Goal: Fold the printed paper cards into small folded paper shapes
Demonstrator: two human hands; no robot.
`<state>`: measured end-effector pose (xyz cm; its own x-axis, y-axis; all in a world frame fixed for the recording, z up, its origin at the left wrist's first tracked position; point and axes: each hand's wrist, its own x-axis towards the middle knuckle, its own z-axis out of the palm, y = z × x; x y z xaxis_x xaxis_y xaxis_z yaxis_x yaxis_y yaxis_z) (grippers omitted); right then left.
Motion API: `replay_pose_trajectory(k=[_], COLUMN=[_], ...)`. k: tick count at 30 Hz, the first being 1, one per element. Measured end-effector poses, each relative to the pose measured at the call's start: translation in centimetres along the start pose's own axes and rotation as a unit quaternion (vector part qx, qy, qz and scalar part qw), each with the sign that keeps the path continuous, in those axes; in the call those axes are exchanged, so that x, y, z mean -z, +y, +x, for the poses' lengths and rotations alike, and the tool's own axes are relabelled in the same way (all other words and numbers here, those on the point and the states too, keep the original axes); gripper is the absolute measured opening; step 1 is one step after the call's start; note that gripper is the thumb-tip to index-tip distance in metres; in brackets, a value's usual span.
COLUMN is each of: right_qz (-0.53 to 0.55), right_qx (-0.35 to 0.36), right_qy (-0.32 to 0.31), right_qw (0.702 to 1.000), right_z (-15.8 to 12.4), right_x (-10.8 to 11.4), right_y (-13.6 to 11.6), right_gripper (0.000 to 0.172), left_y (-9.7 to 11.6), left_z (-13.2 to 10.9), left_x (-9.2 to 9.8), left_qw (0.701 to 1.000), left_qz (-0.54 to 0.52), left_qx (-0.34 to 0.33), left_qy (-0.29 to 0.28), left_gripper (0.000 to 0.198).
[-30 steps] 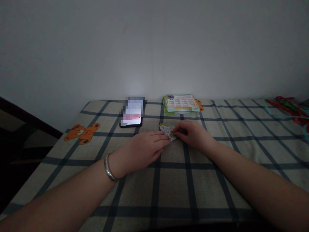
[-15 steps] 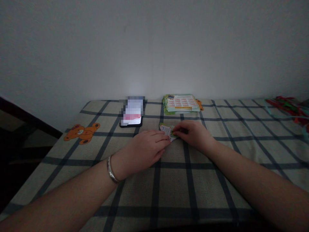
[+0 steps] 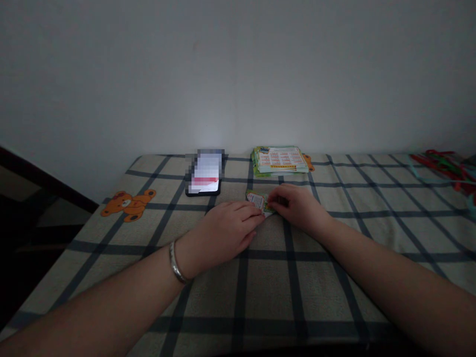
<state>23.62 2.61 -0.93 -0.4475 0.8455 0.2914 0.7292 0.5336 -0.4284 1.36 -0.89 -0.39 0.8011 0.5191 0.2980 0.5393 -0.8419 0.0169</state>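
Note:
A small printed paper (image 3: 256, 199), green with white text panels, lies on the checked cloth in front of me, partly hidden by my fingers. My left hand (image 3: 229, 229) rests flat across its near left part, fingers stretched out, a silver bangle round the wrist. At the paper's right edge, the thumb and fingertips of my right hand (image 3: 292, 204) are pinched together on it. Whether the paper is folded there I cannot tell. Behind it, near the wall, sits a stack of printed sheets (image 3: 280, 159) with green edges.
A lit phone (image 3: 206, 173), its screen partly pixelated, lies back left of my hands. Orange bear figures, one of them a bear (image 3: 128, 204) at the left, show on the checked tablecloth (image 3: 208, 317). Red and green strands (image 3: 442, 166) lie at the far right. A wall (image 3: 238, 74) rises behind.
My left hand has shifted very slightly to the right over the paper. The right hand keeps its pinch in nearly the same spot.

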Motion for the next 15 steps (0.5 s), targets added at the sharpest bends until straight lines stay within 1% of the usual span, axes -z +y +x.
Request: replay_pose_trajectory(k=[7,10,12,13,15], right_qz=[-0.003,0.002,0.010,0.013,0.021], right_qx=[0.015,0.012,0.018,0.029,0.075], right_qy=[0.005,0.003,-0.015,-0.033,-0.061], right_qw=[1.000,1.000,1.000,0.999,0.995], right_z=[0.2,0.1,0.0,-0.1,-0.3], right_x=[-0.3,-0.1,0.4,0.7,1.3], right_y=[0.4,0.6,0.8,0.9,1.1], right_gripper=[0.009,0.008,0.004,0.006,0.011], left_y=[0.3,0.4,0.4,0.4,0.3], left_z=[0.1,0.1,0.1,0.1,0.1], left_x=[0.1,0.1,0.0,0.0,-0.1], left_qw=[1.000,1.000,1.000,1.000,1.000], left_qz=[0.015,0.022,0.022,0.020,0.016], left_qx=[-0.002,-0.004,-0.008,-0.009,-0.009], left_qy=[0.008,0.007,0.009,0.010,0.012], left_gripper=[0.031,0.032,0.033,0.034,0.034])
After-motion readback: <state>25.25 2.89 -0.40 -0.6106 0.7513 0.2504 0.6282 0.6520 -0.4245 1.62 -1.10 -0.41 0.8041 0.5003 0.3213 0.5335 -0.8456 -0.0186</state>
